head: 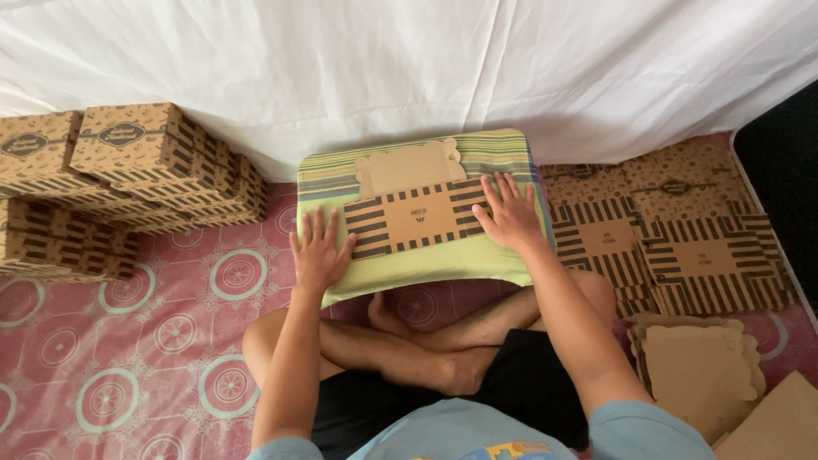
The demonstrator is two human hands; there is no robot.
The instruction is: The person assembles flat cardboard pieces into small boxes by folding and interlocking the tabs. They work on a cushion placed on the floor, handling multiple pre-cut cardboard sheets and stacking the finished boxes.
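Far left, on the pink patterned floor mat [170, 332]: a stack of assembled brown boxes [128, 170] against the white sheet [426, 68]. Left hand [319, 247] lies flat, fingers spread, on the left edge of the green striped cushion [409, 264], touching the flat cardboard box blank [416, 204]; nothing gripped. The blank lies at the cushion's centre. Right hand [509, 213] lies flat and open, pressing the blank's right end. Far right: piles of unfolded blanks [682, 238] on the mat.

White draped cloth backdrop [409, 68] in soft daylight, pink patterned floor mat with teal-and-white circles [128, 341], dark strip at right edge [788, 162]
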